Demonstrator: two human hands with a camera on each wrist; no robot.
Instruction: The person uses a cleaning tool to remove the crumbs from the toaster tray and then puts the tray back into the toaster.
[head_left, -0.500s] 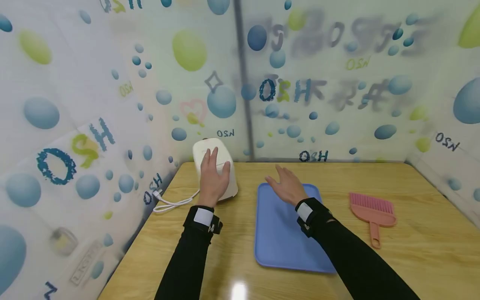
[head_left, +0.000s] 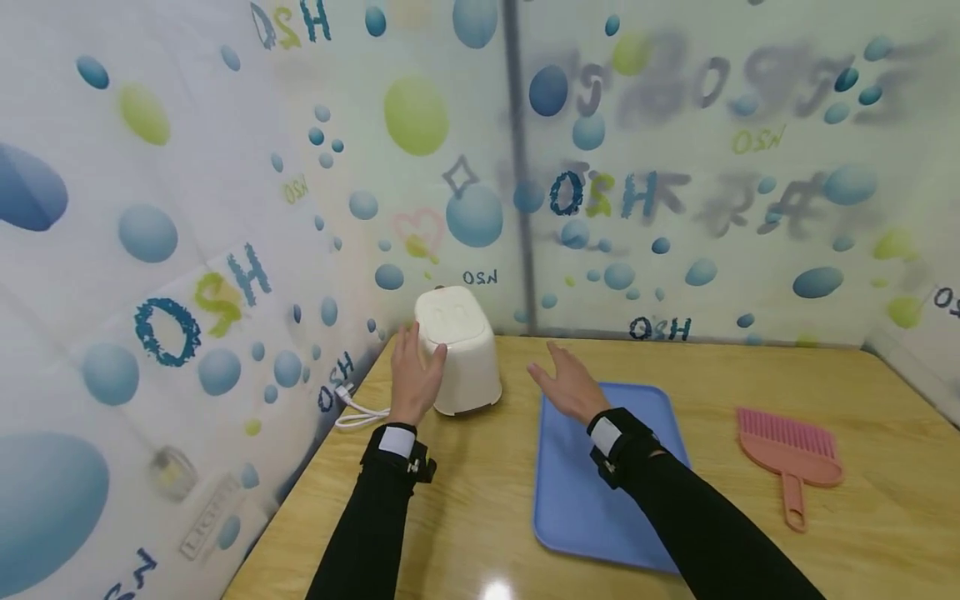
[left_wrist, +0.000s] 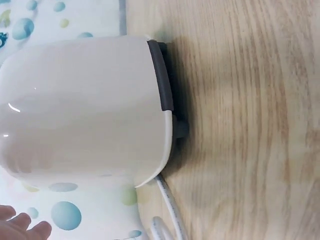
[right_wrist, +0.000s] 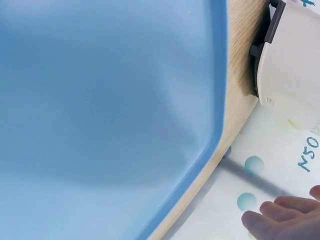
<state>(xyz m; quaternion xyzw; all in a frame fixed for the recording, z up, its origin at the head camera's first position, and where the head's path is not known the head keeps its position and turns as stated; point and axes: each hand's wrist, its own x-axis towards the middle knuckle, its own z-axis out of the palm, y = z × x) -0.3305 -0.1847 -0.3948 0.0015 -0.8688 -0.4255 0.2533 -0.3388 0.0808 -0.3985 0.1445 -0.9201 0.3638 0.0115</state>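
A white, rounded, box-shaped appliance (head_left: 461,354) with a lidded top stands upright at the back left of the table; its dark base edge shows in the left wrist view. My left hand (head_left: 414,379) is at its near left side, fingers extended and thumb apart, holding nothing. In the left wrist view the fingertips (left_wrist: 22,225) appear apart from the appliance (left_wrist: 95,110). My right hand (head_left: 572,385) hovers over the far left corner of a blue tray (head_left: 592,517), fingers extended and nothing in them. The wrist band and sleeve hide part of the tray.
A white cord (head_left: 363,417) lies coiled left of the appliance. A pink dustpan with a brush (head_left: 791,462) lies right of the tray on the wooden table (head_left: 465,500). Patterned sheet walls (head_left: 675,233) stand close behind and to the left.
The head view has shifted, so the scene sits farther right and lower. My left hand has moved from in front of the appliance toward its left side. The right hand still hovers over the tray.
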